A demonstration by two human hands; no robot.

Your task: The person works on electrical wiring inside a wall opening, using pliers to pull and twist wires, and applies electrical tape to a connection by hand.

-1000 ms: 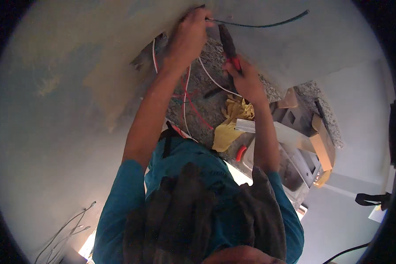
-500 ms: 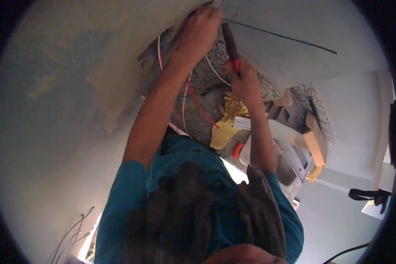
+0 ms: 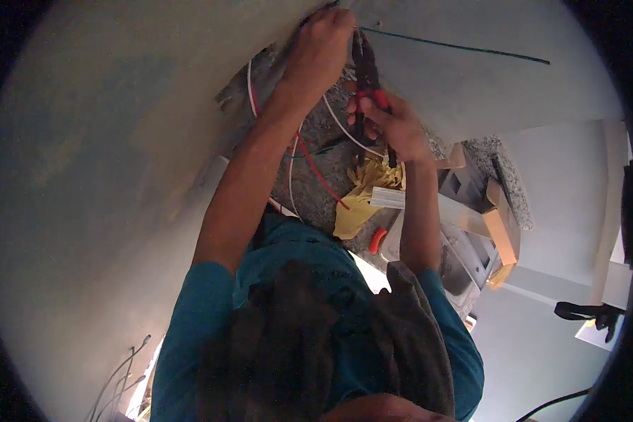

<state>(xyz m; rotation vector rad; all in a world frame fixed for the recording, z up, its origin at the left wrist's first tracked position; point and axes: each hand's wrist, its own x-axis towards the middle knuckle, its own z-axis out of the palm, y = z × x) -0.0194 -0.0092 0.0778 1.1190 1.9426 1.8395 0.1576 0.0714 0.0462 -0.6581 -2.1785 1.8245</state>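
Head view: the wall [image 3: 98, 211] takes up the whole left side. The counter [image 3: 316, 186], grey and speckled, runs from the middle out to the right. On its right part lies a box [image 3: 501, 228] of brown card. Nearer the middle, left of the right forearm, is a crumpled yellow sheet [image 3: 355, 211].

The left hand [image 3: 323, 49] is up at the far side, its fingers drawn together on the green wire. The right hand [image 3: 399, 130], just nearer and to the right, has its fingers wrapped round the handles of the pliers [image 3: 367, 74]. These point away, handles spread, tips beside the left fingertips; whether they touch the wire, I cannot tell.

The green wire [image 3: 457, 48] reaches from the left hand far out to the right. A white wire [image 3: 341, 125] curves between the forearms, and a red wire [image 3: 316, 172] slants down to the sheet. Smallest, a red piece [image 3: 378, 240] lies just right of the sheet.
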